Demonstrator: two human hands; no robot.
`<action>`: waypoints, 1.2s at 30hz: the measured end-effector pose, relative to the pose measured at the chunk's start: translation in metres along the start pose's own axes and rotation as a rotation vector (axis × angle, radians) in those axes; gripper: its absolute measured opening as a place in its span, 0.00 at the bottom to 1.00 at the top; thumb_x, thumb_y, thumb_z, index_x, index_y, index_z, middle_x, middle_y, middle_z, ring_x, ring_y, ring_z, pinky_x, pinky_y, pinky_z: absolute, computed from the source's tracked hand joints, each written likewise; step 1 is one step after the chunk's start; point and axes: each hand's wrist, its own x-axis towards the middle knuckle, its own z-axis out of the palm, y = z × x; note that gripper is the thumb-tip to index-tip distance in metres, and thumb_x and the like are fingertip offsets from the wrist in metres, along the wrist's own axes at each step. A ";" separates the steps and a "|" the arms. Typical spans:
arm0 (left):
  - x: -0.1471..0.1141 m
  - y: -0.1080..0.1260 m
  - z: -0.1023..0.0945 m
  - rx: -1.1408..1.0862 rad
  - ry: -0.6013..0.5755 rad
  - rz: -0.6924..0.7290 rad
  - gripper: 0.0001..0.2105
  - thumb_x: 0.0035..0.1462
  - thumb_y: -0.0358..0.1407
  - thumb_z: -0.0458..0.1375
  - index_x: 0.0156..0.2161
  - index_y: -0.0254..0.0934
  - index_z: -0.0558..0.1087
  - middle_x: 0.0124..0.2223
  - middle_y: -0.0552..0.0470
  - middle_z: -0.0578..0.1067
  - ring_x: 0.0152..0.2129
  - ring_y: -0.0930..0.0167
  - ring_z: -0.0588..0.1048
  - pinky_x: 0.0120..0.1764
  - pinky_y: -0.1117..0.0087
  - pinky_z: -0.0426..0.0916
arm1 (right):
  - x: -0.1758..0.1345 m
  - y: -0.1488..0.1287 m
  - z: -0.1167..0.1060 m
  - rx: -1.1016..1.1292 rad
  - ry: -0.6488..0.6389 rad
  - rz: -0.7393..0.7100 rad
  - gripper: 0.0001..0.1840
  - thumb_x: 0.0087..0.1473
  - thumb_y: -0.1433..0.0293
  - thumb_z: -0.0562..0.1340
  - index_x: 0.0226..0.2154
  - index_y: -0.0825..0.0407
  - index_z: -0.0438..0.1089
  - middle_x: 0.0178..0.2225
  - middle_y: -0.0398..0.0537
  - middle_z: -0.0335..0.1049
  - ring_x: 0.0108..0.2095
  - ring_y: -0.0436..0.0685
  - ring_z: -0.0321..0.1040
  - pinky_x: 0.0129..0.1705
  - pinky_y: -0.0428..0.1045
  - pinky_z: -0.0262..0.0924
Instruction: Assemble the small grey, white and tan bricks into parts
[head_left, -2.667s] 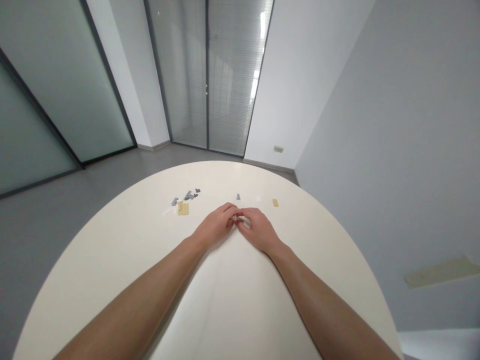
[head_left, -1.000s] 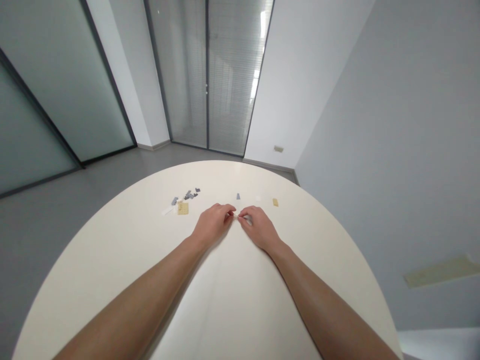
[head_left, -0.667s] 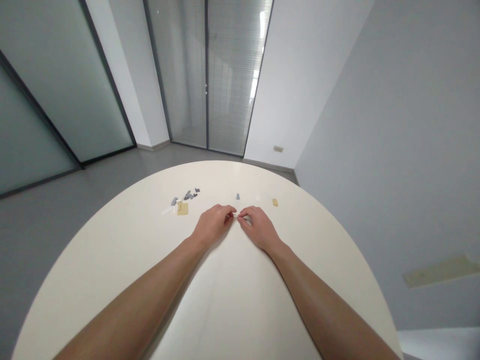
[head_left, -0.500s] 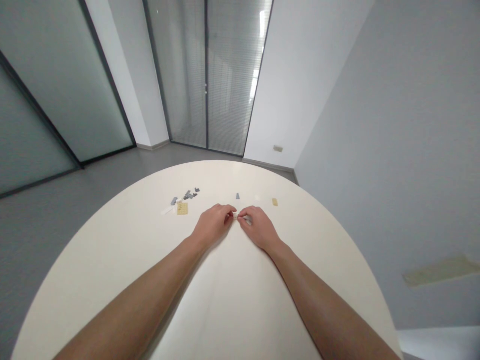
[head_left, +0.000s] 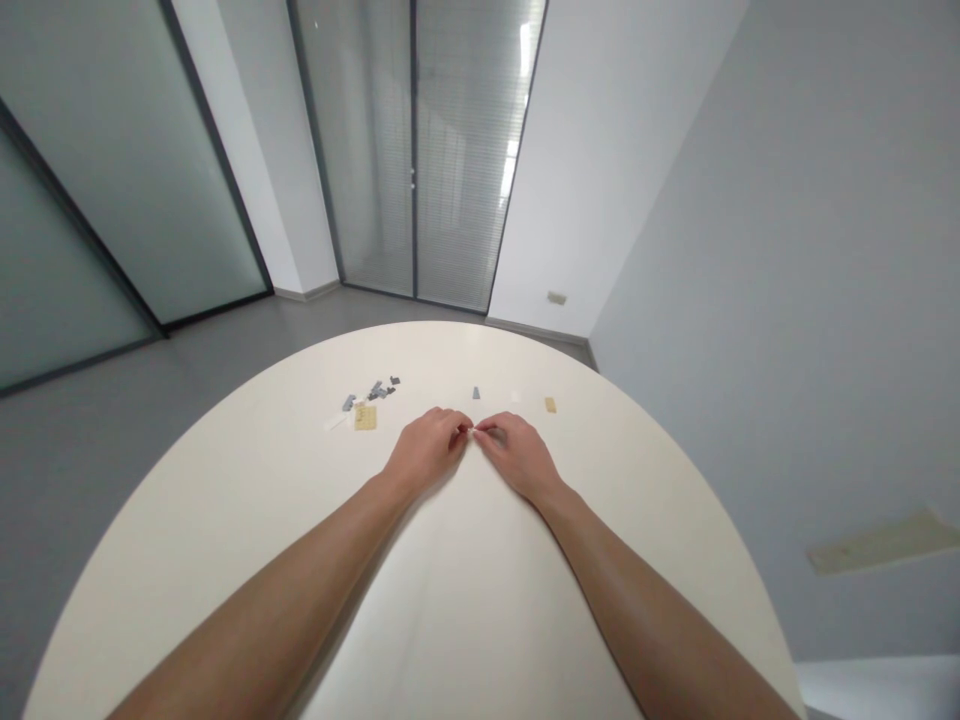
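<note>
Near the middle of the far half of the table, my left hand (head_left: 433,445) and my right hand (head_left: 519,450) meet fingertip to fingertip. Both are closed in a pinch on a tiny white piece (head_left: 472,430), mostly covered by the fingers and too small to make out fully. Just beyond the fingertips lies a small grey wedge-shaped piece (head_left: 476,393). A flat white piece (head_left: 516,397) and a tan piece (head_left: 550,405) lie past my right hand. Left of my left hand is a square tan plate (head_left: 365,418) with bumps on it.
A loose group of grey and dark pieces (head_left: 380,390) lies behind the tan plate, with a white strip (head_left: 337,422) beside it. The round white table (head_left: 225,520) has its curved far edge near the glass doors (head_left: 412,150).
The fingertips of both hands have drawn slightly closer together around the white piece, which shows less now. The pieces on the table have stayed in place.
</note>
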 end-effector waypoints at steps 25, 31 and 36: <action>0.000 0.001 -0.002 -0.006 -0.019 -0.065 0.10 0.63 0.33 0.54 0.48 0.40 0.74 0.42 0.48 0.78 0.41 0.66 0.76 0.43 0.67 0.69 | 0.001 0.003 0.003 -0.038 -0.002 -0.046 0.03 0.59 0.69 0.63 0.36 0.50 0.74 0.39 0.48 0.76 0.43 0.57 0.69 0.50 0.53 0.61; 0.001 0.001 -0.001 0.000 -0.022 -0.073 0.11 0.63 0.32 0.54 0.48 0.41 0.75 0.41 0.49 0.78 0.41 0.66 0.76 0.43 0.67 0.69 | 0.000 0.002 0.003 -0.052 -0.005 -0.047 0.04 0.60 0.69 0.63 0.36 0.51 0.74 0.39 0.48 0.76 0.43 0.58 0.68 0.49 0.53 0.61; 0.000 0.000 -0.001 0.002 -0.001 -0.054 0.10 0.63 0.32 0.54 0.45 0.41 0.75 0.42 0.49 0.78 0.43 0.65 0.75 0.45 0.66 0.69 | 0.000 0.002 0.003 -0.047 0.003 -0.028 0.06 0.61 0.68 0.62 0.37 0.50 0.74 0.39 0.48 0.76 0.43 0.58 0.69 0.50 0.53 0.61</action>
